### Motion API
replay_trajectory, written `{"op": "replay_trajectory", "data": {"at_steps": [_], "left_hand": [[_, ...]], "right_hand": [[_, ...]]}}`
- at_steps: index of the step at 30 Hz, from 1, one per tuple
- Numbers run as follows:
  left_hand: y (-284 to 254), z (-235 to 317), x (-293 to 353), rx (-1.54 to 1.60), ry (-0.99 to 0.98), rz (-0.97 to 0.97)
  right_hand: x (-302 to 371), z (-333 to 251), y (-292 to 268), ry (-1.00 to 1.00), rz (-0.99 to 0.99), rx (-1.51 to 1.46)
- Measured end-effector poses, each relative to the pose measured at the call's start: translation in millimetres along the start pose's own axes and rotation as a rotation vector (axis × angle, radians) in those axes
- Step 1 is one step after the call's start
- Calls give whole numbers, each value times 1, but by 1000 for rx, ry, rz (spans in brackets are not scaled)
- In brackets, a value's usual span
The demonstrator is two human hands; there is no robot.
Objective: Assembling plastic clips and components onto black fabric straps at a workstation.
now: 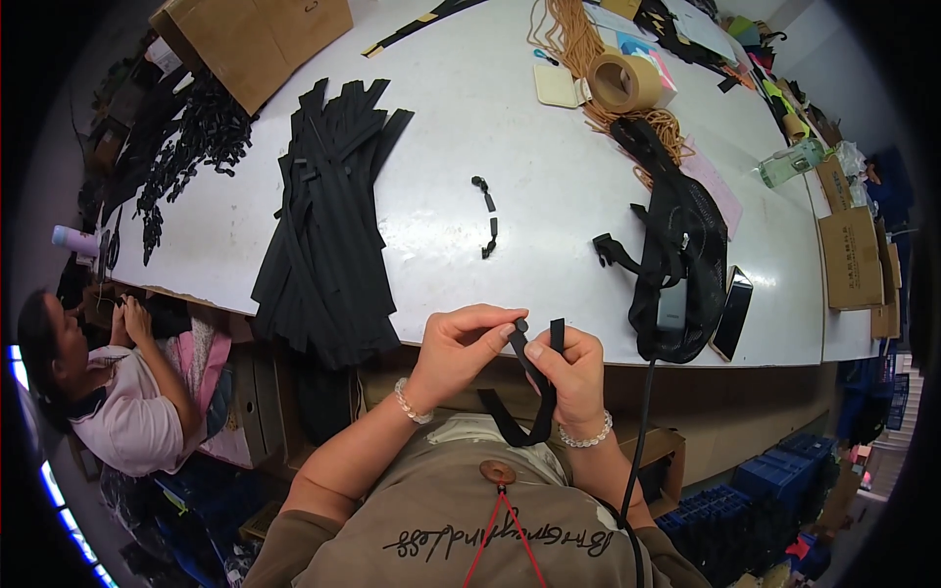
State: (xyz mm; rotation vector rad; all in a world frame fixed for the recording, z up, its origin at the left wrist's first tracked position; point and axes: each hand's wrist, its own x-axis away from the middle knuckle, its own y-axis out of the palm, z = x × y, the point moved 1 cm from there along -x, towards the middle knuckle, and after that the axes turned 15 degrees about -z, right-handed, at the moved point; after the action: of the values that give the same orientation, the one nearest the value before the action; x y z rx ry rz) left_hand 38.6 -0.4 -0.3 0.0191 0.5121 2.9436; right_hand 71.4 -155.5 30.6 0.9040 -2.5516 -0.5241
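A black webbing strap [537, 423] hangs in a loop below my hands at the table's near edge. My left hand [459, 351] pinches a small dark end piece [521, 325] at the strap's upper end between thumb and fingertips; its exact kind is too small to tell. My right hand [569, 370] grips the same strap just beside it, thumb pressed on top, with another stretch of webbing standing up between the fingers. Beyond my hands, two short black buckle pieces with webbing tabs [490, 202] lie on the white table [441, 265].
Left of my hands lies a large pile of black straps [328, 225]. Farther left are a heap of small black buckles [201, 137] and a cardboard box [255, 44]. On the right lie a black mesh bag [696, 274], a phone [732, 314] and a tape roll [624, 82]. A co-worker [137, 392] sits at left.
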Motion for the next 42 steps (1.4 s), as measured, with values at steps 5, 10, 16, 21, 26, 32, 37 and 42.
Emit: {"op": "replay_trajectory", "data": {"at_steps": [5,10,16,21,26,32,37,42], "left_hand": [[1,3,2,-133,113,12],[6,12,5,-197,148,44],[8,11,7,-248,209,65],[8,8,8,-243,233,77],[9,8,9,-208,216,99],[7,7,9,-184,179,123],[10,8,8,-184,174,144],[11,10,8,-162,127,155]], "right_hand": [[-1,2,3,-13,-3,-2],[-4,0,8,-2,-26,14],[-4,7,6,9,-58,-15],[-6,11,11,-90,-34,56],[-8,12,15,-113,-23,59],[-10,10,16,-98,-25,60],[-11,12,9,-83,-51,90],[-10,12,7,-64,-70,20]]}}
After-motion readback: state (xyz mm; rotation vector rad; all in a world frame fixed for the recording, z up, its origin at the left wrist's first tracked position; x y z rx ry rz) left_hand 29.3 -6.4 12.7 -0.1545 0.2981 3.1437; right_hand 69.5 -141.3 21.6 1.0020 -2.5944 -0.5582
